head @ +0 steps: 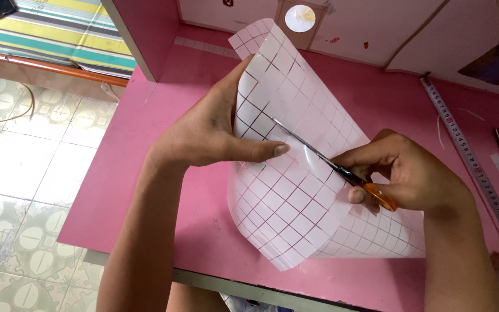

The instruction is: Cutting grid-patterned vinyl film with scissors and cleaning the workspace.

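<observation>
Translucent gridded sheet point(295, 190) curling up over the pink table point(163, 173), pinched at its left edge by the left hand point(215, 130) (thumb in front, fingers behind). Right hand point(411, 173) closed on orange-handled scissors point(342, 170), blades lying across the sheet's middle. Metal ruler point(472, 156) well apart, far right.

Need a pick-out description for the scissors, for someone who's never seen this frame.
Start at the pink tabletop, then the curled translucent sheet with a red grid held up at its centre by the left hand. The scissors lie across it in the right hand: thin silver blades, orange handles, unlike the long steel ruler lying flat at right.
</observation>
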